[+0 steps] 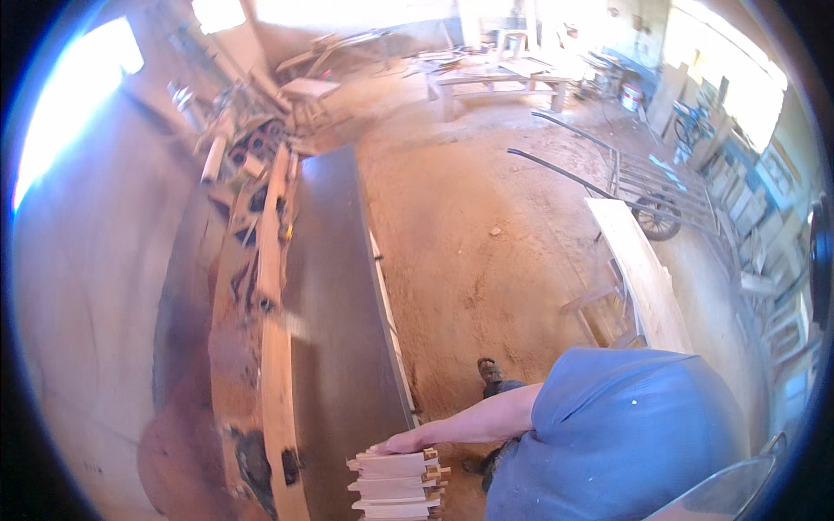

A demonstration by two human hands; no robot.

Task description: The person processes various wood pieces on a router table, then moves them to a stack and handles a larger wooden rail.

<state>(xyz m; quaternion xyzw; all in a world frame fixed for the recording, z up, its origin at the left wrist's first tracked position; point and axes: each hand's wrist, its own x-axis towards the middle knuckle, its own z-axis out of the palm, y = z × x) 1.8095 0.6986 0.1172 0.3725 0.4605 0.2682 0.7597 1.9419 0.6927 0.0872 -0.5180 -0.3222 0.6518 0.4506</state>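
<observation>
My right arm reaches left from a blue short sleeve. My right hand presses against the outer piece of a row of pale wooden pieces with narrow tenon-like ends. The fingers lie along that piece, and their tips are hard to make out. These pieces sit at the near edge of a long dark board, and the picture's lower edge cuts them off. My left hand is out of view.
Left of the board runs a long timber beam beside dusty tools. To the right, a pale plank rests on a trestle, near a wheeled handcart. A low wooden bench stands far back. My shoe is on the dirt floor.
</observation>
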